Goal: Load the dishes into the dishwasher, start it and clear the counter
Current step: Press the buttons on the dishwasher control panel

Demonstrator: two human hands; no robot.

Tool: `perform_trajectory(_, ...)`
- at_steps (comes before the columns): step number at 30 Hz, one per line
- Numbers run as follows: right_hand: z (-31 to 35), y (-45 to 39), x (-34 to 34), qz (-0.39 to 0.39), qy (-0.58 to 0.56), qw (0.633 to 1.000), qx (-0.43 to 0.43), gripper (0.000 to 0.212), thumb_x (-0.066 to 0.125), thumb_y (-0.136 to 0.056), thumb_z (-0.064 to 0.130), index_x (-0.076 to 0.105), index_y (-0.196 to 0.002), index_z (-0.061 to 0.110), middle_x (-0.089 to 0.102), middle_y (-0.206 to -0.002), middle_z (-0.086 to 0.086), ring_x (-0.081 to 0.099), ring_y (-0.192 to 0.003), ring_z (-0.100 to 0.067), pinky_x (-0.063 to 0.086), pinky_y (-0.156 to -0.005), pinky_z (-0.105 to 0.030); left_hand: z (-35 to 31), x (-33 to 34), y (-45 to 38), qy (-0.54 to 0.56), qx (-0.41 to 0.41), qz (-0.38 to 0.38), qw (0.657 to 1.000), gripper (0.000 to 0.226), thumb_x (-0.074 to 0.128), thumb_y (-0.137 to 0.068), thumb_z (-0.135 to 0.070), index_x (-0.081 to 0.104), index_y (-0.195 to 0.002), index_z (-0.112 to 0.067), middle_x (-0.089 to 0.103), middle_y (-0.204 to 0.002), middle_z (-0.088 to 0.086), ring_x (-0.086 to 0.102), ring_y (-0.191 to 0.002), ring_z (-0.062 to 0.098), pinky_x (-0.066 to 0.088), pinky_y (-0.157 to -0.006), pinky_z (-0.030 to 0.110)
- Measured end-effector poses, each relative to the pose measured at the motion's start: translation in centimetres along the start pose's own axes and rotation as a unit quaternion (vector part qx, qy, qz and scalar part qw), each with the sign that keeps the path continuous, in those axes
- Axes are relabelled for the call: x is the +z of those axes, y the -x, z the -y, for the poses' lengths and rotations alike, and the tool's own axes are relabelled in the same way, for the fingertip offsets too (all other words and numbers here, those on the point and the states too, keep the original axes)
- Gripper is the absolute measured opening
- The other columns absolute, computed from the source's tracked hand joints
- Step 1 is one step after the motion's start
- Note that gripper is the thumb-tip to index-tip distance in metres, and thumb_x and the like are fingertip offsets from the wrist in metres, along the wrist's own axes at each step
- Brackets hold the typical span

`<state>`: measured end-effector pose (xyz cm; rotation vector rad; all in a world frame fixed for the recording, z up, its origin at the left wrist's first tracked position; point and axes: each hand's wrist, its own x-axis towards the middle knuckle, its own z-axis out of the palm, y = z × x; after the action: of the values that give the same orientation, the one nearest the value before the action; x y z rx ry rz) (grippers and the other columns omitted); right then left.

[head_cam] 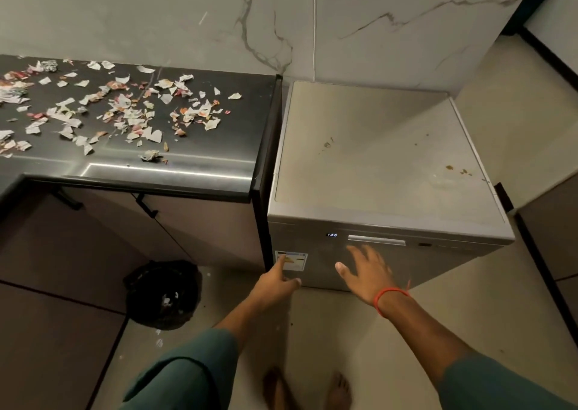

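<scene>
A grey freestanding dishwasher (375, 165) stands right of the counter with its door closed. Its small display (332, 235) is lit beside the recessed handle (377, 239). My right hand (364, 269) hovers in front of the door just below the handle, fingers spread and blurred, holding nothing. My left hand (278, 280) is lower left, near the sticker (291, 260) on the door, fingers loosely extended and empty. The dark counter (219, 147) at the left is strewn with several torn paper scraps (125, 109). No dishes are in view.
A black bin (162, 294) with a dark liner sits on the floor under the counter's edge, a few scraps around it. Cabinet doors with black handles (147, 206) are below the counter. Marble wall behind; my bare feet (308, 391) stand on beige tiles.
</scene>
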<state>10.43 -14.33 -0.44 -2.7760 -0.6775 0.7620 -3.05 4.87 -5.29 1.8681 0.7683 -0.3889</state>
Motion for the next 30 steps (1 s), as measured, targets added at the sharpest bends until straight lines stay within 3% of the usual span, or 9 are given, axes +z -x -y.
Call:
perform_trajectory(2, 0.3, 0.3, 0.5, 0.004, -0.011, 1.0, -0.008, 0.066, 0.039, -0.1, 0.06, 0.026, -0.157, 0.029, 0.016, -0.166, -0.01, 0.013, -0.153, -0.029, 0.02, -0.121, -0.045, -0.3, 0.6, -0.7, 0.064, -0.021, 0.013, 0.998, 0.098, 0.069, -0.088, -0.039, 0.008, -0.164, -0.03, 0.06, -0.135, 0.01, 0.066, -0.11, 0.022, 0.055, -0.101, 0.043)
perform_trajectory(4, 0.4, 0.6, 1.3, 0.011, -0.026, 1.0, -0.007, 0.065, 0.04, -0.1, 0.059, 0.027, -0.157, 0.029, 0.017, -0.166, -0.01, 0.014, -0.153, -0.029, 0.02, -0.121, -0.044, -1.2, 1.3, -1.3, 0.145, -0.044, 0.021, 0.988, 0.095, 0.069, -0.093, -0.025, 0.006, -0.164, -0.025, 0.066, -0.113, 0.011, 0.067, -0.083, 0.015, 0.062, -0.079, 0.036)
perform_trajectory(6, 0.3, 0.9, 2.0, 0.016, -0.048, 0.999, -0.002, 0.064, 0.041, -0.101, 0.057, 0.029, -0.156, 0.028, 0.02, -0.165, -0.011, 0.017, -0.152, -0.03, 0.02, -0.121, -0.043, -2.2, 1.8, -1.6, 0.181, -0.059, 0.03, 0.981, 0.09, 0.064, -0.099, -0.016, 0.001, -0.163, -0.024, 0.061, -0.087, 0.006, 0.055, -0.063, 0.01, 0.05, -0.054, 0.022)
perform_trajectory(7, 0.2, 0.9, 2.3, 0.021, -0.06, 0.998, 0.002, 0.063, 0.042, -0.101, 0.056, 0.03, -0.156, 0.028, 0.021, -0.164, -0.011, 0.018, -0.152, -0.03, 0.021, -0.121, -0.042, -2.7, 1.9, -2.0, 0.197, -0.065, 0.032, 0.978, 0.09, 0.063, -0.1, -0.016, -0.001, -0.163, -0.025, 0.058, -0.08, 0.005, 0.051, -0.059, 0.009, 0.044, -0.049, 0.02)
perform_trajectory(12, -0.8, 0.9, 4.4, 0.035, -0.133, 0.99, 0.028, 0.061, 0.046, -0.1, 0.053, 0.036, -0.153, 0.025, 0.029, -0.16, -0.011, 0.027, -0.149, -0.029, 0.026, -0.12, -0.04, -3.4, 2.3, -4.5, 0.273, -0.103, 0.008, 0.956, 0.084, 0.061, -0.101, -0.016, 0.006, -0.163, -0.027, 0.048, -0.069, -0.001, 0.041, -0.054, 0.008, 0.033, -0.049, 0.024)
perform_trajectory(17, -1.8, 1.5, 6.1, 0.052, -0.172, 0.983, 0.045, 0.06, 0.044, -0.1, 0.054, 0.036, -0.153, 0.027, 0.028, -0.161, -0.008, 0.029, -0.148, -0.027, 0.029, -0.119, -0.04, -3.5, 2.0, -6.1, 0.306, -0.121, -0.002, 0.944, 0.068, 0.06, -0.1, -0.014, 0.024, -0.158, -0.016, 0.046, -0.06, -0.005, 0.037, -0.042, 0.004, 0.029, -0.045, 0.022)
perform_trajectory(23, -2.4, 1.8, 6.6, 0.054, -0.194, 0.978, 0.061, 0.059, 0.043, -0.101, 0.054, 0.034, -0.153, 0.027, 0.029, -0.16, -0.006, 0.031, -0.146, -0.026, 0.031, -0.118, -0.043, -4.4, 1.8, -6.6, 0.343, -0.139, 0.0, 0.929, 0.041, 0.059, -0.101, -0.016, 0.046, -0.139, -0.01, 0.049, -0.057, -0.008, 0.037, -0.043, 0.004, 0.03, -0.046, 0.021)
perform_trajectory(28, -3.0, 1.8, 6.1, 0.054, -0.203, 0.975, 0.069, 0.06, 0.043, -0.102, 0.053, 0.034, -0.154, 0.026, 0.029, -0.16, -0.006, 0.032, -0.146, -0.027, 0.032, -0.118, -0.043, -5.3, 1.8, -6.5, 0.4, -0.143, -0.006, 0.905, 0.01, 0.059, -0.1, -0.019, 0.05, -0.101, -0.016, 0.046, -0.052, -0.01, 0.039, -0.046, 0.004, 0.033, -0.051, 0.022)
perform_trajectory(30, -3.0, 1.7, 5.9, 0.053, -0.208, 0.974, 0.073, 0.059, 0.043, -0.102, 0.053, 0.034, -0.154, 0.026, 0.03, -0.159, -0.006, 0.032, -0.145, -0.027, 0.032, -0.118, -0.043, -5.8, 1.7, -6.3, 0.427, -0.145, -0.005, 0.892, 0.017, 0.058, -0.1, -0.018, 0.051, -0.084, -0.02, 0.043, -0.053, -0.009, 0.038, -0.049, 0.006, 0.033, -0.054, 0.022)
